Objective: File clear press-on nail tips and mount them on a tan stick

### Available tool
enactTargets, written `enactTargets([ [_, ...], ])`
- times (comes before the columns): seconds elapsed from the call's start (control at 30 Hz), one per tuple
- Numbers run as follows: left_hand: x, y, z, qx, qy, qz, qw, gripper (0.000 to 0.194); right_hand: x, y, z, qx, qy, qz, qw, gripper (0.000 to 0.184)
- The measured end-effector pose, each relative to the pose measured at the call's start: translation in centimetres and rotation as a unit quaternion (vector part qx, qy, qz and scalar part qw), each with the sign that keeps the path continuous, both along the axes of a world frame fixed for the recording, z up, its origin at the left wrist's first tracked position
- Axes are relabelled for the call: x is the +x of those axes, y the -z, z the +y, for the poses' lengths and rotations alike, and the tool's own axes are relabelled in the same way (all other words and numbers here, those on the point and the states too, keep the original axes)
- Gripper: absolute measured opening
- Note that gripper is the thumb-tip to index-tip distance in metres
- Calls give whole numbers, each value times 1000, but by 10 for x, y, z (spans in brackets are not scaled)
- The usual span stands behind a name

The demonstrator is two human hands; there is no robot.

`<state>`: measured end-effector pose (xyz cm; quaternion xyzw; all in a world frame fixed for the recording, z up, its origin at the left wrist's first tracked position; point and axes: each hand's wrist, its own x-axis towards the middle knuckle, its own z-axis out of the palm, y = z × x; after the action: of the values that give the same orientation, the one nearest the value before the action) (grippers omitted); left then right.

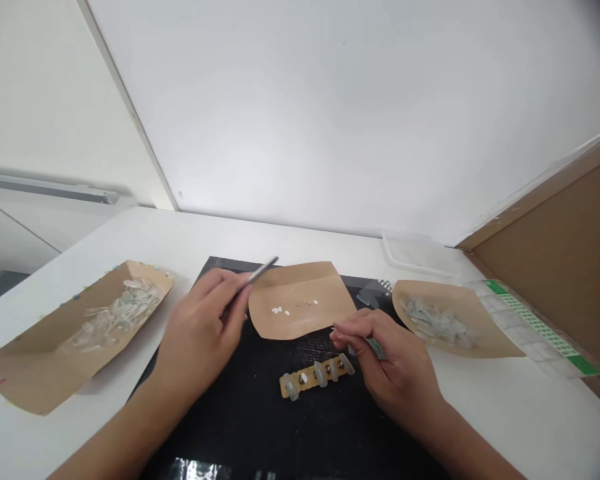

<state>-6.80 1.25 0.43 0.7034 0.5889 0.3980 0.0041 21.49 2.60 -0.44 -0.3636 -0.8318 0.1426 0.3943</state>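
My left hand (203, 330) is closed around a slim grey stick-like tool (263, 270), its dark end pointing up to the right; the hand is slightly blurred. Thumb and fingertips of my right hand (393, 363) are pinched together, and what they hold is too small to make out. Part of a greenish translucent piece (375, 348) shows by the right palm. Between and below the hands lies a yellowish strip (307, 378) bearing several curved translucent pieces and small dark round spots. Behind it, a brown paper tray (300, 283) holds several tiny white bits (277, 311).
A long brown paper tray (35, 353) with clear slivers (123, 313) stands left. Another paper tray (500, 337) with translucent pieces (437, 320) stands right, beside a clear compartment box (540, 327) with green labels. A black mat (240, 413) covers the middle; a white wall (355, 120) rises behind.
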Motion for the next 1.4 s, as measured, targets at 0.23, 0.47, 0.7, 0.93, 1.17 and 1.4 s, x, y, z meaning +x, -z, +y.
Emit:
enactTargets([
  [0.23,26,1,-13,-124,137,-143,972,26,-17,-8,-7,37,31,-3,999,10],
  [0.47,41,6,-21,-105,197,-155,962,27,-35,-3,-7,112,73,-42,990,11],
  [0.7,40,8,-26,-95,209,-135,964,25,-44,7,-9,143,83,-104,981,20],
  [0.93,42,12,-29,-60,194,-92,975,24,-45,7,-8,130,99,-85,983,20],
  [1.17,42,15,-31,-42,178,-63,981,24,-48,6,-7,122,99,-80,984,21],
  [1.4,45,14,-32,-28,169,-48,984,23,-48,5,-8,107,102,-72,986,21],
])
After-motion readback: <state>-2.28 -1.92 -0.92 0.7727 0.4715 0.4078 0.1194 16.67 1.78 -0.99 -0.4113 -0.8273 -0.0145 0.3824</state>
